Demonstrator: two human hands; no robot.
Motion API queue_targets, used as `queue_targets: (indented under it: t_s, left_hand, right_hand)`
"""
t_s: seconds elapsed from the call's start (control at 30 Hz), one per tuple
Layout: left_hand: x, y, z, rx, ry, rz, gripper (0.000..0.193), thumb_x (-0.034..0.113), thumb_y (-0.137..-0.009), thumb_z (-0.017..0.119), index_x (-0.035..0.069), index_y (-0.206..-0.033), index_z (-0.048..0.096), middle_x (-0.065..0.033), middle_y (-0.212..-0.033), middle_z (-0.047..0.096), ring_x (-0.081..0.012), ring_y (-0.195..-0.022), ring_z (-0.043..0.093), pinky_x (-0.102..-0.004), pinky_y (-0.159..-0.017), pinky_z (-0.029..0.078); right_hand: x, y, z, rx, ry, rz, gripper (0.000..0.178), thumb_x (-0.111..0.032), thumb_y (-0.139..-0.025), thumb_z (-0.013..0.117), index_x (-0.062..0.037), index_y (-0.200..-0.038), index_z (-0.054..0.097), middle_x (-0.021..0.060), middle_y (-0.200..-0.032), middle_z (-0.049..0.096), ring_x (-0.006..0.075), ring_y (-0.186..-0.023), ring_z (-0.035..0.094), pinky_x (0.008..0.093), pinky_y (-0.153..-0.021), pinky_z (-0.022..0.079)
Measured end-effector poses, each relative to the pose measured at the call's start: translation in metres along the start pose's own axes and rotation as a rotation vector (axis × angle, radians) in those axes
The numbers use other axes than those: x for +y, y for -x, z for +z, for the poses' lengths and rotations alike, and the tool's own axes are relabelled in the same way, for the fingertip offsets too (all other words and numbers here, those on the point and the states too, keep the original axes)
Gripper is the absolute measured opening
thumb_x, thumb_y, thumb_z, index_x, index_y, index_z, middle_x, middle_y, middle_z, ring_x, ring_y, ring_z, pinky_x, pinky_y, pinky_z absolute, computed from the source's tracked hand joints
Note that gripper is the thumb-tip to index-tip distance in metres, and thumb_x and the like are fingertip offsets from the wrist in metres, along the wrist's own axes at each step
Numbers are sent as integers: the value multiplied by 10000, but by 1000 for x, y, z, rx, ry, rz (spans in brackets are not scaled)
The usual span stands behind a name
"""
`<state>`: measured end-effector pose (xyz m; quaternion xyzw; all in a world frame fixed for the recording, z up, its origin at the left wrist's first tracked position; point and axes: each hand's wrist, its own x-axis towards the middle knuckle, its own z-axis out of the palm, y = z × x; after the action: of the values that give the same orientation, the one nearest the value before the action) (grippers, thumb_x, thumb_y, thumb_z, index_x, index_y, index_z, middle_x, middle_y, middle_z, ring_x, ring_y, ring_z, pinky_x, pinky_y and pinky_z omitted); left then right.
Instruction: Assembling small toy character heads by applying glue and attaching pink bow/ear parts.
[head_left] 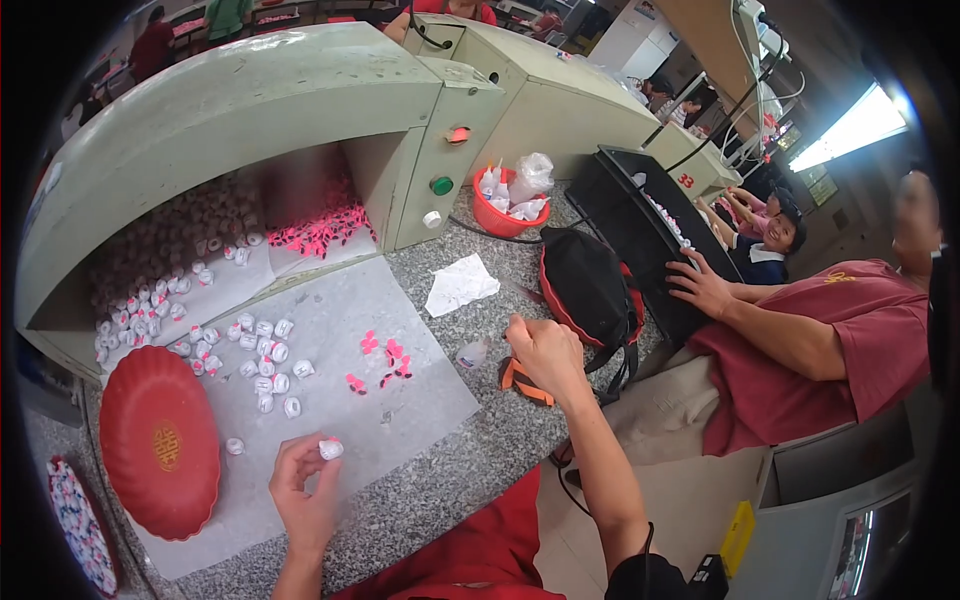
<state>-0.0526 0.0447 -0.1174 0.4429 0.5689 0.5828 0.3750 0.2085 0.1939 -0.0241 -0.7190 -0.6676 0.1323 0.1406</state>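
Between the thumb and fingers of my left hand point(303, 492) is a small white rounded piece with a pink top point(330, 450), above the white paper sheet point(428, 405). My right hand point(545, 355) is closed above the granite worktop; what its fingers hold, if anything, is hidden. Close to its left sits a small clear bottle point(473, 353). An orange and black item point(527, 384) lies just below it, partly covered by the hand and wrist. Several similar white pieces point(264, 348) are scattered on the paper, with a few flat pink pieces point(396, 357) to their right.
A greenish machine point(300, 90) holds heaps of white and pink pieces. The red scalloped dish point(150, 490) lies at left. Behind the crumpled paper point(462, 285) stands a red basket point(510, 222) of bottles. Right are a black bag point(585, 285), a black trough point(615, 200) and a person point(820, 350).
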Motion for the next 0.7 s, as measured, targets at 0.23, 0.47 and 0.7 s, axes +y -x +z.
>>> queue_targets:
  t_s: [0.23,0.47,0.7]
  left_hand:
    - [0,0,1,-10,19,-2,317,-109,-739,575,-26,-1041,527,-66,-973,535,-120,-845,569,-230,-734,462]
    - [1,1,2,43,50,-7,304,-113,-708,593,-12,-992,559,-73,-963,540,-128,-827,579,-226,-698,474]
    - [2,0,1,17,41,-16,310,-111,-725,582,-21,-1018,538,-70,-971,536,-129,-844,578,-232,-716,472]
  right_hand:
    - [-2,0,-1,10,50,-36,511,-379,-851,362,-9,-635,641,119,-485,574,313,-591,604,388,-641,472]
    - [-1,0,0,-9,-12,-44,477,-378,-817,447,30,-646,623,239,-585,555,386,-623,588,437,-624,454]
    - [-1,-2,1,-11,18,-44,485,-379,-822,440,29,-629,616,233,-571,550,388,-610,585,437,-610,457]
